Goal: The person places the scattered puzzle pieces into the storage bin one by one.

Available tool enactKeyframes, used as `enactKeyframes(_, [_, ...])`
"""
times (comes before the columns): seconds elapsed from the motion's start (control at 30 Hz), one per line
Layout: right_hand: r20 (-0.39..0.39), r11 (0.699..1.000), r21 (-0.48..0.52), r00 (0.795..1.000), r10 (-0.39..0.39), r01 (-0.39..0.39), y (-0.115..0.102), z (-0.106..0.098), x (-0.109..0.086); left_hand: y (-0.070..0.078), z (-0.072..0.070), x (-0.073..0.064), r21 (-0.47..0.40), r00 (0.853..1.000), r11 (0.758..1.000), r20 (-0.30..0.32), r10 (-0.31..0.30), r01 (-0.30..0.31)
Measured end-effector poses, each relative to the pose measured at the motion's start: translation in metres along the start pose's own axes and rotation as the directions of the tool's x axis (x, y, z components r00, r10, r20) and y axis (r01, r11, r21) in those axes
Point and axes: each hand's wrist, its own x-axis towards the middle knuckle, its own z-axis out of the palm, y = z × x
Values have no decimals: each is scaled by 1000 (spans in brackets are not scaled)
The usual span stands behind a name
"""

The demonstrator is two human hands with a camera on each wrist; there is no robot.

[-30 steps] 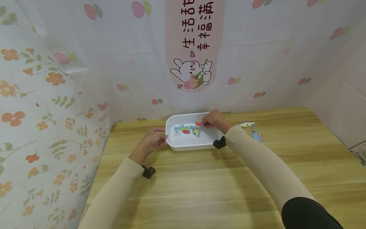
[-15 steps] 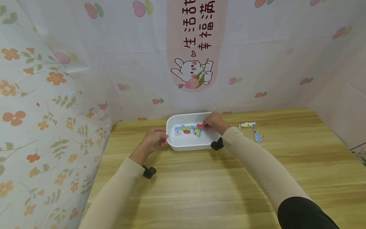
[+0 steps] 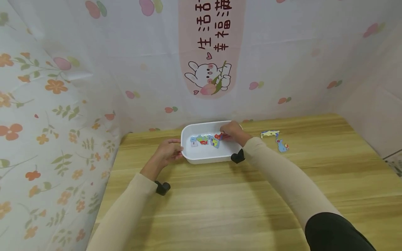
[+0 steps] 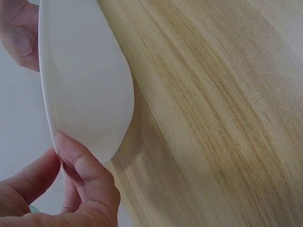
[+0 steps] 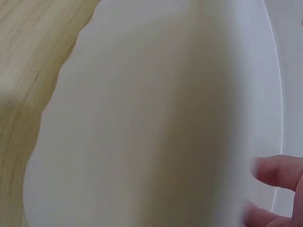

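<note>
A white tray (image 3: 201, 154) stands on the table against the back cloth. My left hand (image 3: 168, 152) pinches its left rim between thumb and fingers, as the left wrist view shows up close. Inside lie small flat puzzle pieces in blue, green and yellow (image 3: 215, 142), some side by side. My right hand (image 3: 233, 132) reaches over the tray's right part, fingertips low at a red puzzle piece (image 3: 217, 136), which they pinch at its right end. In the right wrist view a tray wall blurs the foreground and hides the fingertips of the right hand (image 5: 284, 189).
Right of the tray, a cream piece (image 3: 270, 133) and a light blue piece (image 3: 282, 146) with a red tip lie on the wood-grain table (image 3: 201, 202). A printed cloth (image 3: 144, 104) hangs close behind the tray, and a floral one (image 3: 62, 139) runs along the left.
My right hand has shifted slightly left and lower over the red piece. The left hand keeps its hold on the tray rim. The head view has tilted a little.
</note>
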Motion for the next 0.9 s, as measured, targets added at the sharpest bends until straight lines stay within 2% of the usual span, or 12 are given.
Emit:
enactKeyframes(0.23, [33, 999, 20, 999, 27, -28, -5, -3, -1, 1, 2, 0, -7, 1000, 1000, -6, 0, 0])
enactKeyframes(0.57, [56, 1000, -19, 998, 15, -14, -8, -8, -6, 1, 4, -1, -12, 1000, 1000, -13, -11, 11])
enactKeyframes(0.77, [66, 999, -34, 998, 1, 2, -11, -19, -14, -1, 4, -1, 1, 1000, 1000, -16, -10, 10])
enactKeyframes(0.9, [65, 1000, -6, 998, -21, 21, -14, -29, -15, -1, 4, -1, 1, 1000, 1000, -21, -13, 13])
